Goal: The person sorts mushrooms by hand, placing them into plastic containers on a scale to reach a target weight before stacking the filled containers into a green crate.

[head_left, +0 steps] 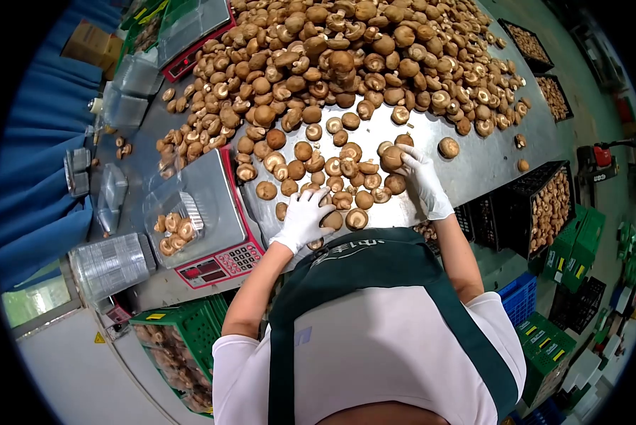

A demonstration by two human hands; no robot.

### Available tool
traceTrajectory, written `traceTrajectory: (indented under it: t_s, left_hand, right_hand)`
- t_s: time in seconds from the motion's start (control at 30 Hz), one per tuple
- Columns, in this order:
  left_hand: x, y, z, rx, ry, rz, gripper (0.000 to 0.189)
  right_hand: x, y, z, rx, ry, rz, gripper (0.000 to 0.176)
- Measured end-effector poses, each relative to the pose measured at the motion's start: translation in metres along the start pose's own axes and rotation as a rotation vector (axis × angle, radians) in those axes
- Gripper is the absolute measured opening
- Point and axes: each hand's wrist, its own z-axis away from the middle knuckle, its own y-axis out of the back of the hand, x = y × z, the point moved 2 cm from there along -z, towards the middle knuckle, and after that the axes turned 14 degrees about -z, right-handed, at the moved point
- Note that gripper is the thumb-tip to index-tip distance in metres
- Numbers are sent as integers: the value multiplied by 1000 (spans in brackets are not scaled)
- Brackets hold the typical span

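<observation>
My left hand (302, 218), in a white glove, rests among loose shiitake mushrooms near the table's front edge. Its fingers are spread, and a brown mushroom (333, 221) lies between index finger and thumb. Also gloved, my right hand (424, 183) has its fingertips closed against the side of a larger shiitake mushroom (392, 158). Between the hands lies a loose group of mushrooms, some cap up and some stem up. On the left, a clear plastic tray (192, 210) with several mushrooms sits on a red-framed weighing scale (227, 205).
A large heap of mushrooms (332, 57) covers the far part of the metal table (466, 166). Stacked clear trays (112, 265) stand at left, with a second scale (190, 35) behind. Black crates (519, 205) of mushrooms flank the right edge. A green crate (183, 340) stands lower left.
</observation>
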Motion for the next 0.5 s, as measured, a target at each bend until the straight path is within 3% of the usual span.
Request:
traceTrajectory:
  t_s: [0.07, 0.13, 0.2, 0.27, 0.33, 0.37, 0.4, 0.47, 0.5]
  left_hand:
    - [-1, -11, 2, 37, -2, -12, 42]
    - [0, -13, 0, 76, -5, -24, 41]
    - [2, -13, -2, 128, 19, -2, 39]
    - [3, -16, -3, 124, 27, 5, 39]
    - [4, -16, -4, 121, 38, 13, 39]
    - [4, -15, -5, 115, 43, 17, 39]
    - [5, -14, -5, 110, 48, 22, 38]
    - [3, -8, -6, 92, 51, 53, 37]
    - [2, -5, -7, 73, 51, 83, 36]
  right_hand:
    - [7, 3, -1, -68, -66, -410, 32]
    - [5, 3, 3, -77, -64, -466, 30]
    - [10, 6, 1, -109, -161, -730, 29]
    - [12, 4, 4, -48, -169, -726, 27]
    - [2, -5, 18, 34, -86, -501, 27]
    - [-11, -12, 32, -57, 41, -142, 23]
    - [-3, -8, 31, -107, 38, 256, 18]
    - [-22, -40, 52, -258, 44, 749, 19]
    - [-1, -41, 49, -384, 624, 997, 27]
